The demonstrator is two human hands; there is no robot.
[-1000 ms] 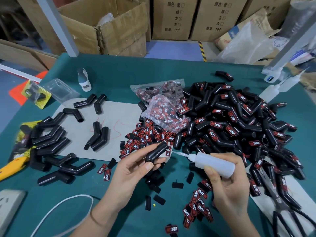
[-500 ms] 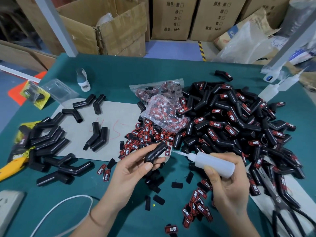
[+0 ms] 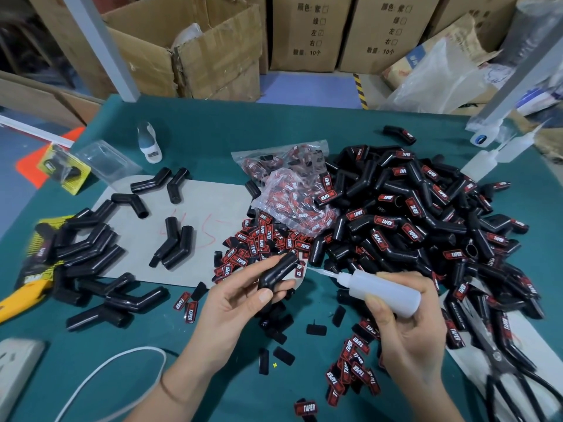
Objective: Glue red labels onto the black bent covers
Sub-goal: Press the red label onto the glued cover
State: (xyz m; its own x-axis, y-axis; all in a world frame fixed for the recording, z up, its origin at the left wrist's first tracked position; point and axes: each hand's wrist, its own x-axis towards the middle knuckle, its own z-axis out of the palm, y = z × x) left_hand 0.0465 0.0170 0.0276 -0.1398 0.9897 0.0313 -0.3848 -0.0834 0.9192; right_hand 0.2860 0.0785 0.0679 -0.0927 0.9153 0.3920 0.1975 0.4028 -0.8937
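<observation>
Left hand (image 3: 243, 300) pinches bare black bent cover (image 3: 277, 271); right hand (image 3: 408, 330) wraps glue bottle (image 3: 382, 289), nozzle just beside cover. Advise one small bead on the flat face, cover steady.

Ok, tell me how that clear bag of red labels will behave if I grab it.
The clear bag of red labels looks crumpled and thin, so probably floppy and light. Its glossy film may be slippery, and the loose labels inside would likely shift.

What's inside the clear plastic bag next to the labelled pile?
The clear plastic bag holds loose red labels, seen through the film. How many lie deeper is hidden, since they overlap.
</observation>
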